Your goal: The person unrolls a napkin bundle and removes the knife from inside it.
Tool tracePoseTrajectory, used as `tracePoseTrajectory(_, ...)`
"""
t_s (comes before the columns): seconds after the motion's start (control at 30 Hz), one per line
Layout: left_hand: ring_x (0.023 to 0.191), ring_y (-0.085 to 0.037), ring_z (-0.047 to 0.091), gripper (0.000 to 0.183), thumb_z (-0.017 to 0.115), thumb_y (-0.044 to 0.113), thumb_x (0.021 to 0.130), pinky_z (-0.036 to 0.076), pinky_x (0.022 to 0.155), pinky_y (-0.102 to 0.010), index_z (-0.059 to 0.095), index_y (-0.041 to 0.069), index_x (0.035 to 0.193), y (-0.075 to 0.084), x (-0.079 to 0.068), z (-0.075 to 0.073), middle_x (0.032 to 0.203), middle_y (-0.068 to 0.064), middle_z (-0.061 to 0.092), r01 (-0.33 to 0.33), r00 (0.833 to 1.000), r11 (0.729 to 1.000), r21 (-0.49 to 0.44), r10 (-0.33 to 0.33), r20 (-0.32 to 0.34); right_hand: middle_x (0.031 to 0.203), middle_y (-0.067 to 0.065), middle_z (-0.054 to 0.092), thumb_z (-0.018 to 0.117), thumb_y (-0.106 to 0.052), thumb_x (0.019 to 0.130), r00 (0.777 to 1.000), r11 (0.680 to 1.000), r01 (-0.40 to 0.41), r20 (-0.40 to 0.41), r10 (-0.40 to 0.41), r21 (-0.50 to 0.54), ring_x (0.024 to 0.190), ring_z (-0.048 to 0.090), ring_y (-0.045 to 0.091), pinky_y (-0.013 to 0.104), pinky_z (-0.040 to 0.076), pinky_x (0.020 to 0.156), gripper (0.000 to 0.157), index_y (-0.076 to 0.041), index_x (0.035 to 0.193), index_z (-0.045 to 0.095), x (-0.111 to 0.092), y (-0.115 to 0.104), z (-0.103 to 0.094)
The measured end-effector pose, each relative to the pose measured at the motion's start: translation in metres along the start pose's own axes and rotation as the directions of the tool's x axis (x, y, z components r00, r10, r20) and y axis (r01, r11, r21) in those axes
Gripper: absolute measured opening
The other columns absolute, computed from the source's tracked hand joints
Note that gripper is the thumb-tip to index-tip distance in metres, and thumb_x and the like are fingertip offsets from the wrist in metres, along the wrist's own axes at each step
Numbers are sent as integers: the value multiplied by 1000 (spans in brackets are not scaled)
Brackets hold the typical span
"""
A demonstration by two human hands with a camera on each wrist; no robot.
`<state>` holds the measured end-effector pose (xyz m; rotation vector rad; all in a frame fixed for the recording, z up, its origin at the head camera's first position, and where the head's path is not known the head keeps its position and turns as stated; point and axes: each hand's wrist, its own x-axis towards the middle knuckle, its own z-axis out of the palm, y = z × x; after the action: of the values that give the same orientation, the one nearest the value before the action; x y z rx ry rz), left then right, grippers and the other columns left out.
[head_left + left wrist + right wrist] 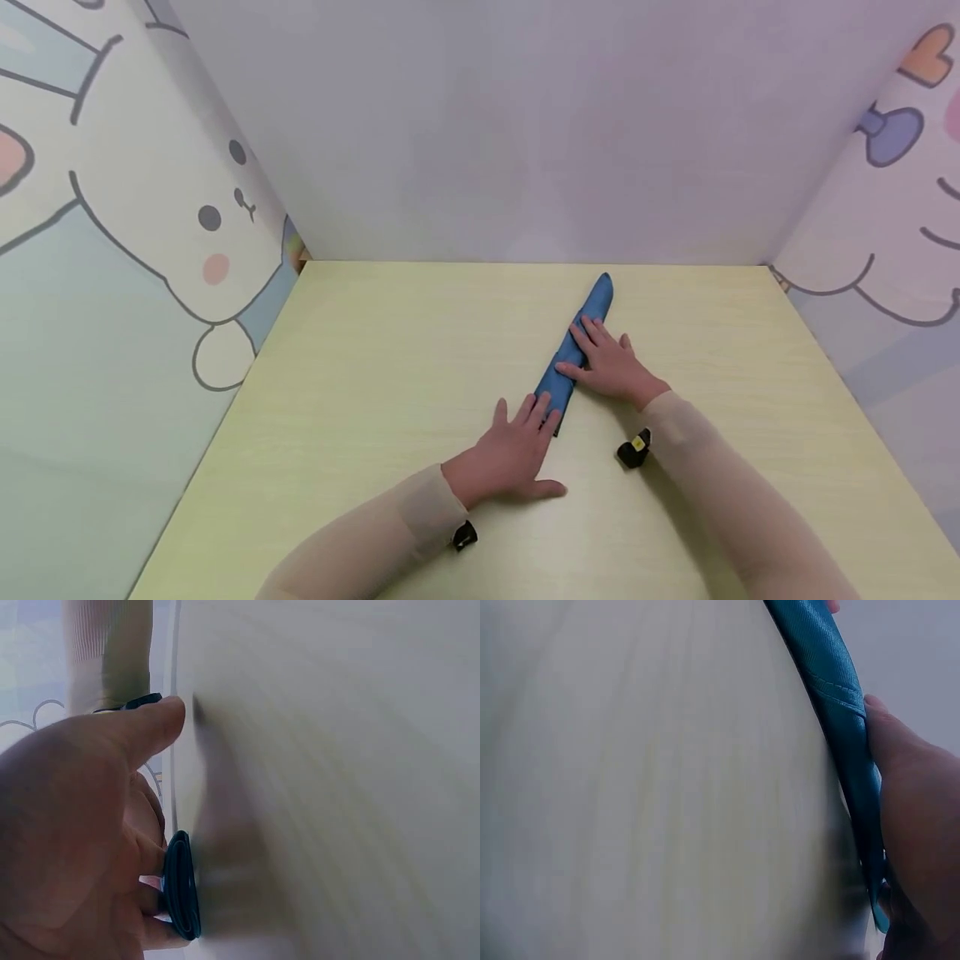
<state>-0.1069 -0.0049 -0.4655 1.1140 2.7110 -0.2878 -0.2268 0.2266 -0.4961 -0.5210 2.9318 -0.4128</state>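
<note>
A strip of folded blue cloth lies slantwise on the table, its far end tapered and pointing to the back right. Over its near end rests my left hand, fingers straight and thumb spread out to the right. My right hand presses flat on the middle from the right side, thumb and fingertips on top. In the left wrist view, the end of the cloth shows several layers under the fingers. A stitched seam crosses the cloth near my thumb in the right wrist view.
The pale wooden table ends at a plain back wall. Side panels with cartoon animals stand left and right. Small black wrist cameras sit under both sleeves, the right one close over the table.
</note>
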Motion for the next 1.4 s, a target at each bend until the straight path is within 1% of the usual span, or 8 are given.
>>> tracePoseTrajectory(0.43,145,-31,15,105,29,85,80,23,104,-65,17,13,156,-18,-25,19,161,-14,6,45,999,998,-53,-46,-6,161,11,7,38,-77,86,997,997,76,19,-76,-24,147,3,33,69,8,106,95,-15,155,18,24,-37,10)
tracePoseTrajectory(0.67,145,-32,17,103,30,83,82,25,103,-66,18,12,155,-26,-37,21,160,-15,8,41,999,996,-76,-43,-21,161,7,4,31,-81,83,990,991,127,70,-124,-41,147,0,29,65,10,108,98,-19,156,13,40,-49,12)
tracePoseTrajectory(0.8,145,-29,19,93,35,77,87,27,103,-64,23,14,154,-36,-38,12,160,-13,13,12,1000,980,-197,-14,-9,161,6,4,30,-81,84,985,988,151,86,-147,-35,147,-1,29,65,10,109,96,-20,156,11,44,-49,11)
tracePoseTrajectory(0.97,144,-21,23,79,44,65,92,29,105,-59,32,14,152,-71,-23,-5,158,-7,23,-4,999,939,-344,-9,-38,161,8,10,38,-76,87,990,991,129,48,-130,32,147,3,29,66,8,108,92,-18,156,17,33,-50,3)
tracePoseTrajectory(1.07,143,-20,23,79,46,63,93,30,106,-56,30,12,152,-94,-7,-5,158,-6,23,-23,997,941,-336,-3,-77,159,11,17,44,-73,87,994,993,104,14,-105,61,146,9,31,66,10,108,92,-13,154,23,18,-56,-2)
tracePoseTrajectory(1.2,145,-22,18,84,45,65,91,27,108,-56,24,14,154,-119,11,1,159,-4,19,-56,997,955,-293,35,-75,156,15,27,47,-73,86,995,992,99,18,-101,73,144,19,35,66,14,107,94,-7,151,30,-5,-68,-2)
tracePoseTrajectory(1.3,146,-23,16,86,45,67,90,26,108,-57,18,18,156,-130,20,5,160,0,17,-73,997,956,-285,61,-51,155,15,29,46,-74,85,992,989,119,31,-122,84,144,21,33,64,16,108,95,-6,151,31,-16,-75,4)
tracePoseTrajectory(1.4,146,-23,13,87,44,69,89,24,108,-59,15,21,156,-133,28,9,160,4,15,-94,996,951,-294,87,-36,155,14,29,48,-72,86,990,987,138,12,-139,86,144,21,31,63,17,108,93,-7,151,32,-21,-74,10)
